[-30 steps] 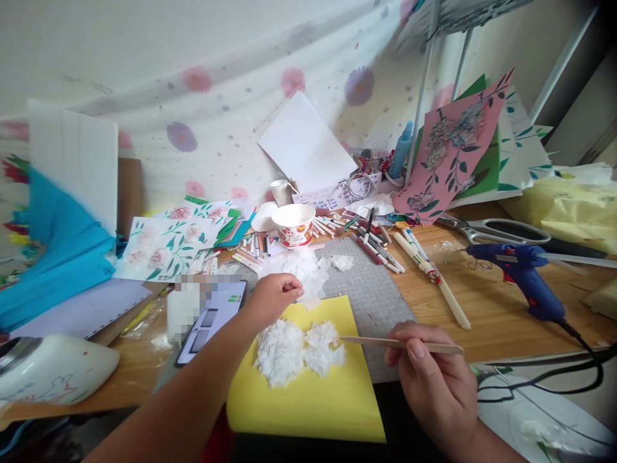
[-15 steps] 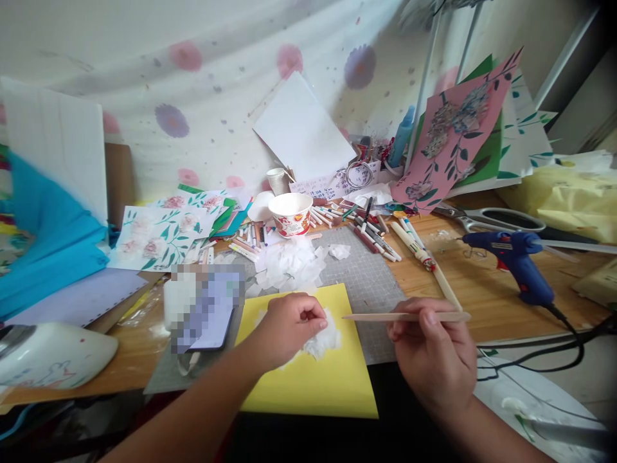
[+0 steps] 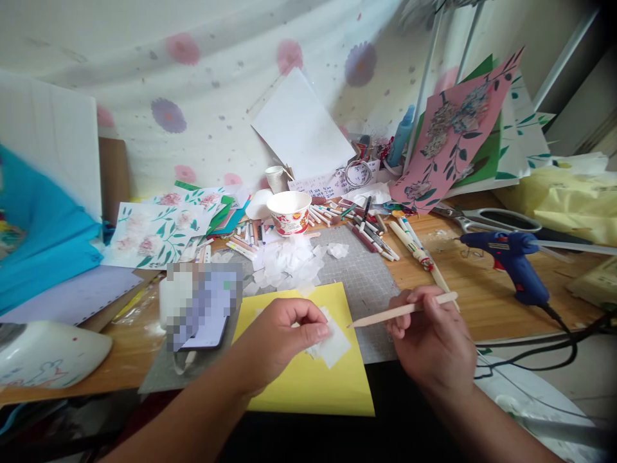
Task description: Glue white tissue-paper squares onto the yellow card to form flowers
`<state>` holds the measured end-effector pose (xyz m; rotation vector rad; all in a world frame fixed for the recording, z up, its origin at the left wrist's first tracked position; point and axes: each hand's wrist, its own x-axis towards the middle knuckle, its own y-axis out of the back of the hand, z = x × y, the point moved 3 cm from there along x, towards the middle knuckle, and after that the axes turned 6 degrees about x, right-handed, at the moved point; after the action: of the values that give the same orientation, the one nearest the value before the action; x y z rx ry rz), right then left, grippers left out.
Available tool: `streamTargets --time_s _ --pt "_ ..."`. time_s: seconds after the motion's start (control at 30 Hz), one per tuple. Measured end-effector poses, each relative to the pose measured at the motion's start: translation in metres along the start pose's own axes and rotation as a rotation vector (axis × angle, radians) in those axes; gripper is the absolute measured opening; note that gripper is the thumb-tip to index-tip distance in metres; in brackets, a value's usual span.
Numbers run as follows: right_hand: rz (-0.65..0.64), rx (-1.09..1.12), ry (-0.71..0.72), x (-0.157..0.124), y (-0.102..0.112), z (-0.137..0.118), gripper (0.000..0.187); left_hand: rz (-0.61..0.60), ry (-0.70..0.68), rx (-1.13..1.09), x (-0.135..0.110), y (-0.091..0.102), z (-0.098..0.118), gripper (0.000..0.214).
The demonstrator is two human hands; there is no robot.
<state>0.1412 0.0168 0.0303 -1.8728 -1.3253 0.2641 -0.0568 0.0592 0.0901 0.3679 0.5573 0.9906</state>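
My left hand [image 3: 285, 337] is over the yellow sheet [image 3: 332, 389], thumb and fingertips pinched on a thin piece of white tissue paper [image 3: 333, 350]. Part of the white paper on the sheet lies hidden behind that hand. To the right, my right hand [image 3: 436, 344] grips a flat wooden stick [image 3: 402, 312] between thumb and fingers. Its pointed end tips down to the left, just short of the white piece. Behind the yellow sheet lies a heap of torn white paper pieces [image 3: 286, 263].
A red and white paper bowl [image 3: 289, 215] stands behind the heap, with many markers [image 3: 376, 238] nearby. On the right are a blue glue gun [image 3: 513, 257] with its cord and large scissors [image 3: 491, 220]. A phone [image 3: 207, 315] lies left of the yellow sheet, on a grey cutting mat [image 3: 366, 289].
The stick's pointed end has swung down and its back end up. My left hand has shifted slightly right, and a flat square corner of white paper now shows below its fingertips.
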Motion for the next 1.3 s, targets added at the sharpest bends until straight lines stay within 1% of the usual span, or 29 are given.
streamTargets --time_s 0.1,0.17,0.23,0.37,0.47,0.53,0.67,0.73,0.77,0.9,0.97,1.0,1.03,1.07,1.17,1.2,1.23,1.3 --pt "-0.029 -0.006 0.002 -0.001 0.000 0.000 0.018 0.088 -0.029 0.265 0.006 -0.007 -0.005 0.015" --pt "-0.059 -0.075 0.042 -0.007 0.000 0.002 0.016 0.143 -0.065 0.434 0.011 -0.011 -0.007 0.014" --pt "-0.110 -0.171 0.089 -0.015 0.002 0.004 0.015 0.152 -0.084 0.530 0.015 -0.014 -0.009 0.016" --pt "-0.274 -0.414 0.176 -0.025 0.004 0.008 0.015 0.158 -0.095 0.590 0.018 -0.013 -0.013 0.017" --pt "-0.407 -0.592 0.282 -0.025 -0.002 0.002 0.015 0.156 -0.105 0.616 0.018 -0.013 -0.013 0.015" --pt "-0.487 -0.675 0.351 -0.024 -0.008 -0.003 0.016 0.158 -0.112 0.633 0.017 -0.013 -0.013 0.015" --pt "-0.701 -0.829 0.469 -0.023 -0.023 -0.009 0.017 0.162 -0.162 0.648 0.015 -0.013 -0.015 0.017" --pt "-0.765 -0.870 0.533 -0.025 -0.026 -0.009 0.018 0.163 -0.214 0.667 0.012 -0.014 -0.016 0.020" --pt "-0.775 -0.875 0.558 -0.025 -0.027 -0.009 0.018 0.168 -0.245 0.677 0.011 -0.014 -0.016 0.023" --pt "-0.771 -0.869 0.615 -0.026 -0.028 -0.010 0.017 0.208 -0.353 0.702 0.003 -0.015 -0.017 0.034" --pt "-0.755 -0.863 0.593 -0.026 -0.025 -0.010 0.016 0.224 -0.391 0.715 0.000 -0.015 -0.016 0.030" --pt "-0.741 -0.847 0.558 -0.026 -0.023 -0.009 0.016 0.232 -0.409 0.724 -0.001 -0.016 -0.016 0.027" --pt "-0.712 -0.813 0.514 -0.026 -0.020 -0.008 0.016 0.244 -0.425 0.734 -0.002 -0.016 -0.015 0.025" --pt "-0.657 -0.758 0.467 -0.027 -0.015 -0.007 0.016 0.257 -0.440 0.744 -0.004 -0.016 -0.015 0.023" --pt "-0.399 -0.525 0.378 -0.029 0.000 -0.002 0.019 0.293 -0.487 0.764 -0.009 -0.017 -0.015 0.023" --pt "-0.341 -0.476 0.363 -0.029 0.004 -0.001 0.020 0.305 -0.506 0.768 -0.011 -0.018 -0.015 0.024" --pt "-0.325 -0.460 0.352 -0.030 0.006 0.000 0.020 0.317 -0.526 0.772 -0.013 -0.018 -0.015 0.024" --pt "-0.394 -0.505 0.341 -0.030 0.003 0.001 0.018 0.344 -0.561 0.783 -0.019 -0.019 -0.015 0.026"
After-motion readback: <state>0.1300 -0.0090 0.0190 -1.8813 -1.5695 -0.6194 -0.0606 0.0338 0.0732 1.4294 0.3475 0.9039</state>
